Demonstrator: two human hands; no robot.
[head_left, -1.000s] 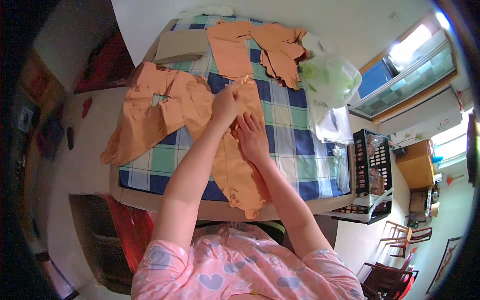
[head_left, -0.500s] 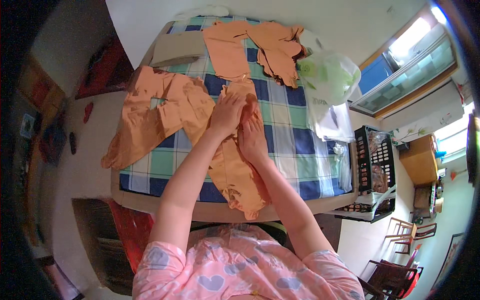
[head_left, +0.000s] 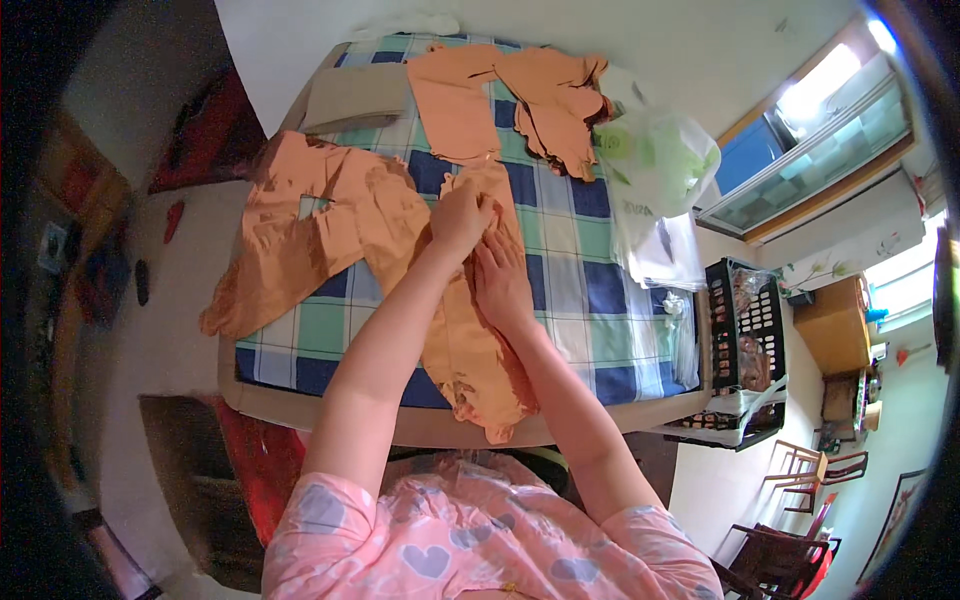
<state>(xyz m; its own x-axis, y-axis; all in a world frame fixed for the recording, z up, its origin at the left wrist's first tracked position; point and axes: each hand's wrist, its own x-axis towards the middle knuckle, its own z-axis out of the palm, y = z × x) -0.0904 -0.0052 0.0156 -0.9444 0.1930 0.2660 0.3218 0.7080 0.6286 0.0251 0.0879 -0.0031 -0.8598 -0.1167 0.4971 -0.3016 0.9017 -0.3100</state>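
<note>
A flat, shiny copper-coloured foil balloon (head_left: 465, 350) lies lengthwise in front of me, its near end reaching the table's front edge. Over its upper part my left hand (head_left: 462, 222) is closed, fingers curled in a pinch on the foil; the fingertips are partly hidden. Just below and to the right, my right hand (head_left: 503, 285) rests flat on the same balloon with its fingers stretched out. A second, wider foil piece (head_left: 340, 215) of the same colour spreads to the left, touching the first. Two more foil pieces, one at far centre (head_left: 450, 100) and one beside it (head_left: 555, 100), lie beyond my hands.
A checked cloth (head_left: 560, 330) covers the table. Folded grey-brown card (head_left: 355, 97) sits at far left. Along the right side lie a green-white plastic bag (head_left: 665, 155) and clear sleeves (head_left: 660, 255). A black crate (head_left: 745, 340) with bagged items stands beyond the right edge.
My left hand has gone from lying flat with fingers extended to a curled pinch on the foil. My right hand stays in about the same place.
</note>
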